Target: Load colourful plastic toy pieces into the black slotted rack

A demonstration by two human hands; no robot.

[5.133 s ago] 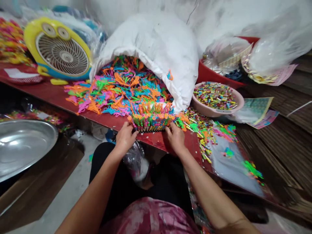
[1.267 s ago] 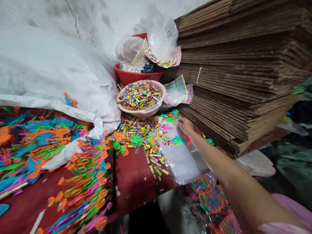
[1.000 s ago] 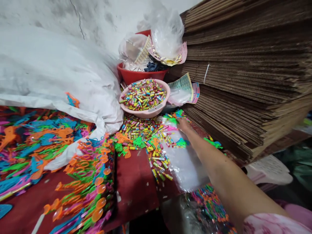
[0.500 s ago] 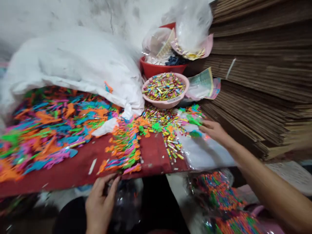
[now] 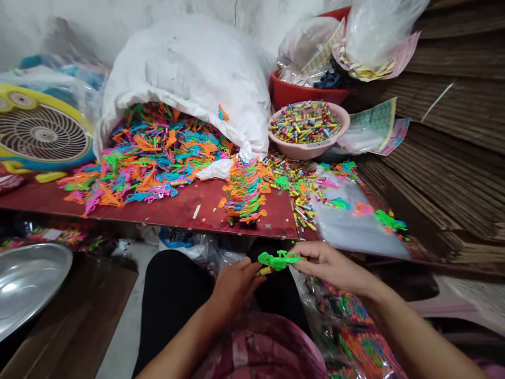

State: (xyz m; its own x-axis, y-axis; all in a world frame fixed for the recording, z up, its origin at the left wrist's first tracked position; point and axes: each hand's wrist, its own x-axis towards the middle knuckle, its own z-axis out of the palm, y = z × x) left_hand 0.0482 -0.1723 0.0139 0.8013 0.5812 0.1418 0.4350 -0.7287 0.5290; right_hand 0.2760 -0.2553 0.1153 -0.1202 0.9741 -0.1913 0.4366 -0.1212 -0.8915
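Note:
Over my lap, my right hand [image 5: 329,265] pinches a small green plastic toy piece [image 5: 279,259] by its right end. My left hand [image 5: 235,284] is closed on its left end, where a short yellow-and-orange stick [image 5: 263,271] pokes out. In front of them, on the red table [image 5: 173,205], stands a bundle of assembled coloured pieces [image 5: 245,190]. A heap of loose coloured plastic pieces [image 5: 153,152] spills from a white sack [image 5: 189,73]. Small coloured sticks fill a pink bowl [image 5: 309,149] and lie scattered beside it.
A clear plastic sheet [image 5: 355,226] with a few loose pieces lies at the table's right end. Stacked cardboard [image 5: 453,158] rises on the right. A red basin [image 5: 303,92] holds bags. A yellow fan [image 5: 39,134] and a metal tray [image 5: 27,279] are on the left.
My right hand drew back from the plastic sheet with a green piece and met my left hand over my lap. The view swung left and down.

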